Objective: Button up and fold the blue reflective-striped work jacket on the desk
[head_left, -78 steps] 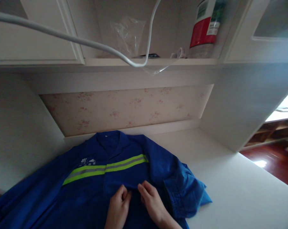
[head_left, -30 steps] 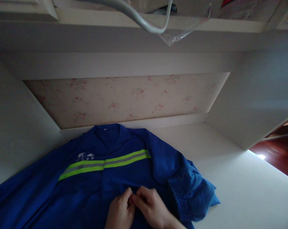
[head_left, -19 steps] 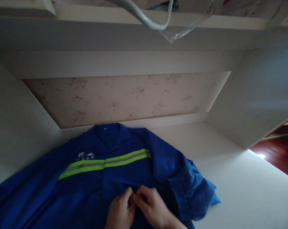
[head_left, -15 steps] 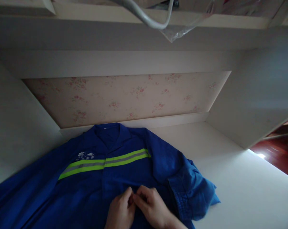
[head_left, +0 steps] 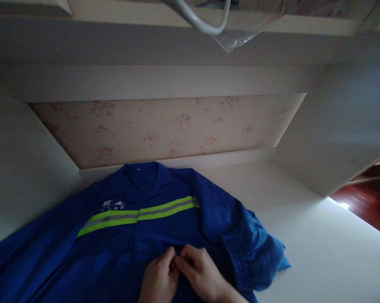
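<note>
- A white desk top [head_left: 303, 235] fills a recessed nook; it runs out to the right of the hands and back to a low ledge.
- Floral wallpaper [head_left: 164, 126] covers the back wall, well beyond the hands; white side panels close the nook on both sides.
- A red-brown floor [head_left: 366, 206] shows far right of the hands.
- A blue work jacket [head_left: 92, 248] lies flat on the desk top under the hands, collar away from them, with a yellow-grey reflective stripe [head_left: 136, 214] just beyond the fingertips and a bunched sleeve [head_left: 256, 252] to their right.
- Overhead, a white cable [head_left: 202, 25] loops down beside a clear plastic bag [head_left: 240, 40] hanging off a shelf edge.
- The left hand [head_left: 158, 280] and right hand [head_left: 199, 273] meet fingertip to fingertip, both pinched closed on the jacket's front edge.
</note>
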Tool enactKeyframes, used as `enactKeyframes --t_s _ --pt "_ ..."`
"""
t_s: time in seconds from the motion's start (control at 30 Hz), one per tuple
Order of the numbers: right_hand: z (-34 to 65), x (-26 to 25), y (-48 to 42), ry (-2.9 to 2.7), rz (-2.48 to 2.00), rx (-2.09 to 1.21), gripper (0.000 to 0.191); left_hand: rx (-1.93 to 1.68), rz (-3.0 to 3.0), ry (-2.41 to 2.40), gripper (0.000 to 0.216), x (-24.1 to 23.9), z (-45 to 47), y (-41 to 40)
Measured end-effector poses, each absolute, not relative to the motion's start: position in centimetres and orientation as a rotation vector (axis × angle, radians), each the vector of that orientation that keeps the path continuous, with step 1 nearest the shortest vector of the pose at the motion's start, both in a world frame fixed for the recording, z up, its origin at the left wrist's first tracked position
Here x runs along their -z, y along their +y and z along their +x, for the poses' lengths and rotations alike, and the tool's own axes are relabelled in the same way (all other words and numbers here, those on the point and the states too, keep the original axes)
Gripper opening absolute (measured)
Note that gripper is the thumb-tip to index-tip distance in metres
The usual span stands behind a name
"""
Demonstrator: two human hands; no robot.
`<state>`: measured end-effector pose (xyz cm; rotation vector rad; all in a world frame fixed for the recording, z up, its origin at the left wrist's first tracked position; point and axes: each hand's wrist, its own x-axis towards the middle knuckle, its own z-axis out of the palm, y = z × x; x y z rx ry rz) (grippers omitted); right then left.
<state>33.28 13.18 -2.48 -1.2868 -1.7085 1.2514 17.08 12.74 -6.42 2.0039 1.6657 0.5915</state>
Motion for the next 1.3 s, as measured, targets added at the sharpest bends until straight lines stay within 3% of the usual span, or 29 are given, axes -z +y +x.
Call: enactKeyframes --t_s 0.5,1.3 --pt "33.28 2.78 13.30 -1.712 -1.275 -1.264 0.035 -0.596 2.079 1.657 0.026 6.24 17.24 12.83" --pt "33.28 2.54 13.30 -1.695 -1.266 -1.288 0.035 -0.576 2.041 1.657 0.020 6.32 17.19 12.85"
